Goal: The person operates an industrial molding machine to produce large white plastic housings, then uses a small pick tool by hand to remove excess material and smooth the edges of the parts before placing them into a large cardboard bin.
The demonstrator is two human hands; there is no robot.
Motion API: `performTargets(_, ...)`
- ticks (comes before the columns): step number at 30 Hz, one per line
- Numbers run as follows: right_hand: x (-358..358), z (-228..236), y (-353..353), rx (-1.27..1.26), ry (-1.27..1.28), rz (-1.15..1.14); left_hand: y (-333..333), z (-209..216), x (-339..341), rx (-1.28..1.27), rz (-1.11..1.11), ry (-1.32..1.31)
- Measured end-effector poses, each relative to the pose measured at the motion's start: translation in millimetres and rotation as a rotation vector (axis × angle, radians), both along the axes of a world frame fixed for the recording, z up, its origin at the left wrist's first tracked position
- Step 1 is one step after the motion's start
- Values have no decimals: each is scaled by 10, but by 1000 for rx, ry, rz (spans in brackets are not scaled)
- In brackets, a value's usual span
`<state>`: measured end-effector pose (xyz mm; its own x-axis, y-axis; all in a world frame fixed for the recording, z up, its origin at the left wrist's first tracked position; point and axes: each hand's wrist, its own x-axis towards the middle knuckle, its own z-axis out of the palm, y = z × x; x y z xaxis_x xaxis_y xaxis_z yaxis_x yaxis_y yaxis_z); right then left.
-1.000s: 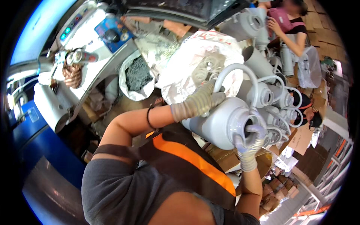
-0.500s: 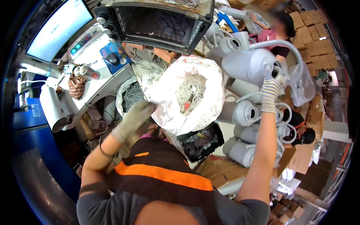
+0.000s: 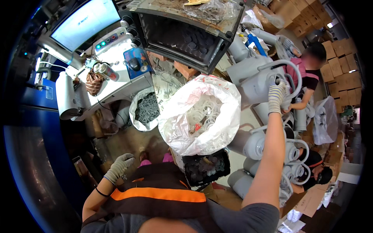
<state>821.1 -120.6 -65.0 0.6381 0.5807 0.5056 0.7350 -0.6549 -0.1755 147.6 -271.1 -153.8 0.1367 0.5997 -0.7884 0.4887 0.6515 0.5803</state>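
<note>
Grey bottle (image 3: 257,89), long axis roughly crosswise, neck rightward

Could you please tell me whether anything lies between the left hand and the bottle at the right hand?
Yes: in this view, the open white bag lies between the left hand and the grey bottle.

Big white bag (image 3: 175,128) hogs the middle, so I'd count 1 decent gap: the bit of floor (image 3: 130,141) on its near-left, by the left hand (image 3: 119,167). Small sack (image 3: 140,125) pinches the bag's left, oven (image 3: 221,50) walls off the far side, black bin (image 3: 211,179) crowds the near edge, more jugs (image 3: 254,146) jam the right, and the grey jug (image 3: 254,91) in the right hand (image 3: 276,93) plugs the far-right.
</note>
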Motion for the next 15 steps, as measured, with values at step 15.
performTargets(15,850,-1154,207,-350,50,-268,51,127,-1233,164,91,184)
